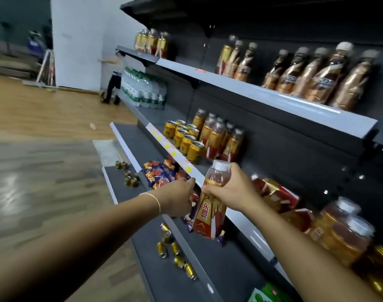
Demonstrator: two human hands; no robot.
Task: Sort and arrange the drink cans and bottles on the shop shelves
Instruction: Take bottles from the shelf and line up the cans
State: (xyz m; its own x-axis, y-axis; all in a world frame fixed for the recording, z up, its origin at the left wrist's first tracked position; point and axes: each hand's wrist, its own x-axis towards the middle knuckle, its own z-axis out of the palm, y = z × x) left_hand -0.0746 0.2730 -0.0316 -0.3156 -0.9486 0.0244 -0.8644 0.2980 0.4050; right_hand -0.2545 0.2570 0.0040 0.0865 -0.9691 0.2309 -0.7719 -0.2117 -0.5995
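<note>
Right hand (228,189) clamped round red-and-gold plastic bottle (209,212), left hand's (177,198) grip unclear: best set upright beside the gold cans (187,142).

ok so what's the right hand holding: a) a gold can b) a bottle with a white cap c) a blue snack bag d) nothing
b, the right hand grips the bottle round its clear upper part, just below the white cap.

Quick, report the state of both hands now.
Left hand: at the snack packets, fingers hidden; cannot tell.
Right hand: closed on the drink bottle.
</note>
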